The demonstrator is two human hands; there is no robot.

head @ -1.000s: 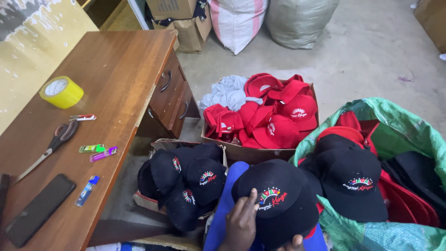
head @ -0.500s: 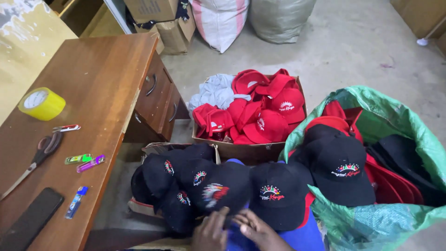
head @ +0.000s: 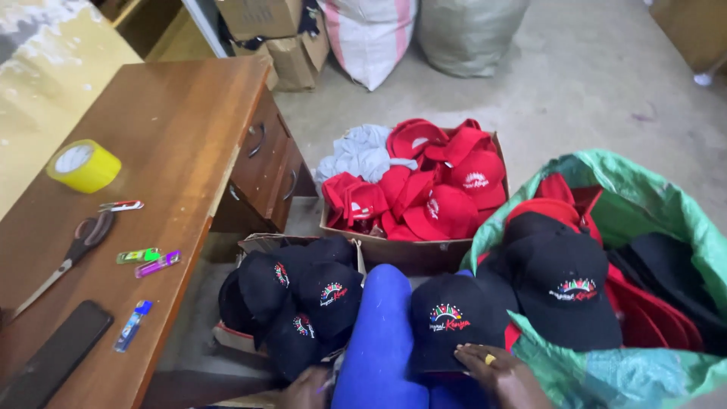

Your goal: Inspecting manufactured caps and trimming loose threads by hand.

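The person's right hand [head: 500, 373] lies flat, fingers spread, on the near edge of a black baseball cap with a bright embroidered front [head: 453, 322], pressing it onto a blue-clad knee [head: 382, 341]; it grips nothing, only rests on the brim. A yellow ring shows on one finger. The left hand [head: 307, 390] sits low at the near edge, mostly cut off, so I cannot tell how far it is open; it touches the nearest of the black caps in a small open cardboard box [head: 257, 246] left of the knee.

To the right, a green plastic sack [head: 651, 204] gapes wide, stuffed with more black and red caps, one black cap [head: 564, 291] lying on top just beside the held one. Farther off, a second cardboard box [head: 413, 254] holds a heap of red caps [head: 439, 185] and a bundle of grey cloth [head: 360, 151].

On the left stands a brown wooden desk with drawers [head: 189, 129]. On its top lie a roll of yellow tape [head: 82, 165], a pair of scissors [head: 72, 254], a dark phone [head: 53, 356] and a few small coloured lighters [head: 148, 260]. Against the far wall sit cardboard cartons [head: 265, 19] and two big woven sacks [head: 371, 34].
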